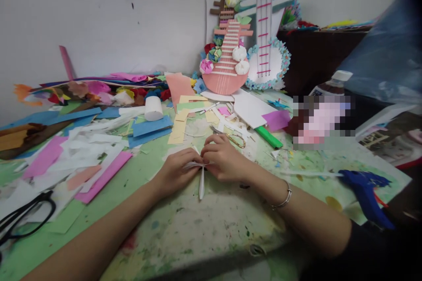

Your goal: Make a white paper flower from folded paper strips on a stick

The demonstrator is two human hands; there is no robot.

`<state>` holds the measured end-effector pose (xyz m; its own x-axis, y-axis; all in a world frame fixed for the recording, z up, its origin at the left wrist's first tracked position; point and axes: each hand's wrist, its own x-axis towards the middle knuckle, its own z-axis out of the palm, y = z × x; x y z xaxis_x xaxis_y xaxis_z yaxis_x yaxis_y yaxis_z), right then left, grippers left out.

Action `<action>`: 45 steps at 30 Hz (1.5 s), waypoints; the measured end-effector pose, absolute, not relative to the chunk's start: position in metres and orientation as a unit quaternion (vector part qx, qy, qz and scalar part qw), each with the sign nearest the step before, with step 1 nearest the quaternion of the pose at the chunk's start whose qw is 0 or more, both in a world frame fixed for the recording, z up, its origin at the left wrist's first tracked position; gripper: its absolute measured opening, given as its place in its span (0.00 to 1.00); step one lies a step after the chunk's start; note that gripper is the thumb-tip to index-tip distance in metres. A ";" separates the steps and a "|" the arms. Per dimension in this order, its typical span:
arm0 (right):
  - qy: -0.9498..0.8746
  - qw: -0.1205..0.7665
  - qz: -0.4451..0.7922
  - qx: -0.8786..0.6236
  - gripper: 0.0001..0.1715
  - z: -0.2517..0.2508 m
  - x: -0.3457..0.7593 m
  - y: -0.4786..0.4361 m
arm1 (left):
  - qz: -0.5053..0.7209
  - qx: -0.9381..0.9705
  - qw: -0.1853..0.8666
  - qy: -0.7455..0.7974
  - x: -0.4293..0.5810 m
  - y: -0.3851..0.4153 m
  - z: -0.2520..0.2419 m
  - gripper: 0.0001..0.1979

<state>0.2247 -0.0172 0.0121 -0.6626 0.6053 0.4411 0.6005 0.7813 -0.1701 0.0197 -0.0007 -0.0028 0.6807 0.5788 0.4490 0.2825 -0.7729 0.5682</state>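
Both hands meet over the middle of the table, fingers bent around a small piece of folded white paper. One narrow strip of the paper hangs down below the fingertips, and a thin end shows above them. My left hand pinches it from the left. From the right, my right hand presses its fingers against the same paper, hiding most of the middle. Gold-handled scissors lie just beyond my right hand, their blades partly behind its fingers.
Paper guitar-like crafts lean on the wall. Coloured paper scraps and a white roll cover the left. Black glasses lie front left. A blue glue gun, a green marker and a white-capped bottle are right.
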 end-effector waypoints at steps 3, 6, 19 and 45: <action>-0.918 0.226 0.012 -0.327 0.05 0.011 0.224 -0.016 | 0.308 0.892 0.212 0.254 0.020 -0.001 -0.004 0.05; -0.919 0.223 0.023 -0.325 0.06 0.008 0.225 -0.014 | 0.304 0.887 0.185 0.294 0.021 -0.001 -0.005 0.03; -0.879 0.237 0.073 -0.407 0.03 -0.003 0.221 -0.005 | 0.223 0.904 0.178 0.317 0.025 0.001 -0.006 0.09; -0.895 0.283 0.110 -0.326 0.06 0.000 0.236 0.002 | 0.307 0.903 0.051 0.297 0.022 0.002 -0.010 0.10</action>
